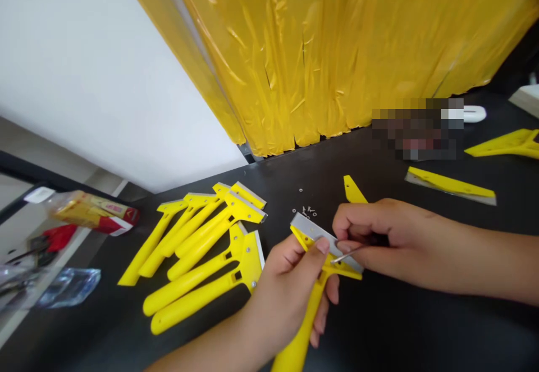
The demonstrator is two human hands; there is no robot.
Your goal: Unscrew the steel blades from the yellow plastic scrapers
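- Head view: a yellow scraper [297, 344] is held in the left grip [280, 296], its head angled above the fingers, with a metal blade [307, 227] pressed beneath the thumb.
- A thin metal tool [347, 254] is pinched in the right grip [383, 243], its tip brought to the scraper's head.
- Small screws and washers [309, 209] are scattered on the black bench [404, 327], just beyond the left grip.
- Other yellow scrapers [206, 244] are grouped left of the left grip; a bladed yellow strip [452, 182] is seen beyond the right grip.

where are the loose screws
In the head view, the screws lie just right of centre on the table, between the scraper cluster and the right hand.
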